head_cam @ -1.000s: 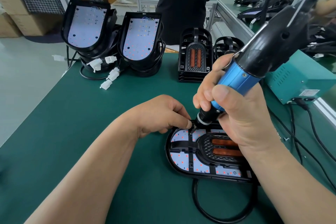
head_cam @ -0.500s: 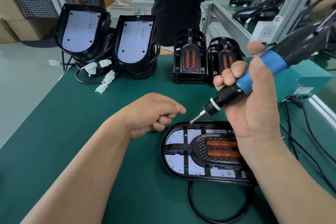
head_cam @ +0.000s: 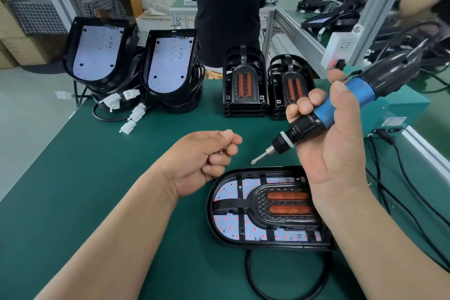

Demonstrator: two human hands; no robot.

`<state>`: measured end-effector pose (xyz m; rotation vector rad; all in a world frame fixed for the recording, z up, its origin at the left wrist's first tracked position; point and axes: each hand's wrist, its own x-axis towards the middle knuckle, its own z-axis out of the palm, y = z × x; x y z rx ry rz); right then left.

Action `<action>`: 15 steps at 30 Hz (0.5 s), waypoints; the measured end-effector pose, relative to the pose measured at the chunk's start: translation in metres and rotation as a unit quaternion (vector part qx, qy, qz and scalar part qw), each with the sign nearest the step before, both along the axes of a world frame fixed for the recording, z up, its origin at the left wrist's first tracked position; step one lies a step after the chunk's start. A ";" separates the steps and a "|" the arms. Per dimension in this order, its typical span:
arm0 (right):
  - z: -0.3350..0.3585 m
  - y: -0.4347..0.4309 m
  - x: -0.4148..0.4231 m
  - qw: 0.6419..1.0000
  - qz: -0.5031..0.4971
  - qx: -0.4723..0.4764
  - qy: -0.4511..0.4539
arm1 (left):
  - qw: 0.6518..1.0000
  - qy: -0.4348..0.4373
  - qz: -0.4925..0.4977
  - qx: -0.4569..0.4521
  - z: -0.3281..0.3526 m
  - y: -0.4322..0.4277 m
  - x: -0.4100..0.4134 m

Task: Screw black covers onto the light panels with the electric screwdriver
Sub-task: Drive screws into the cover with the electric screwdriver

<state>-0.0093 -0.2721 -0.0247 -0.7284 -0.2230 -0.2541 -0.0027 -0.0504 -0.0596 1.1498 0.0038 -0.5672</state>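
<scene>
Head view: the electric screwdriver point(head_cam: 345, 101) is gripped in the right hand point(head_cam: 336, 153), bit slanted down-left over the light panel point(head_cam: 226, 221) laid crosswise on the tabletop point(head_cam: 97, 190); a small metal piece point(head_cam: 222, 151) is pinched in the left hand point(head_cam: 202, 158)

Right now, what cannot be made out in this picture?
Head view:
The small metal piece pinched in the left hand: too small, half hidden by curled fingers.
The right end of the black cover and light panel: hidden under the right hand and forearm.
Rear of the electric screwdriver: blurred.
The panel's cable: cut off by the bottom edge.
</scene>
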 end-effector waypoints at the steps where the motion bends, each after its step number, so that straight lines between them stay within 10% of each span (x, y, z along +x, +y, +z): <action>1: 0.000 0.000 0.000 1.000 -0.002 -0.002 0.001 | 1.000 0.001 0.005 0.002 0.000 -0.001 0.000; 15: -0.001 0.000 0.001 0.999 -0.034 0.025 0.023 | 0.999 -0.030 -0.017 -0.010 0.003 0.001 -0.003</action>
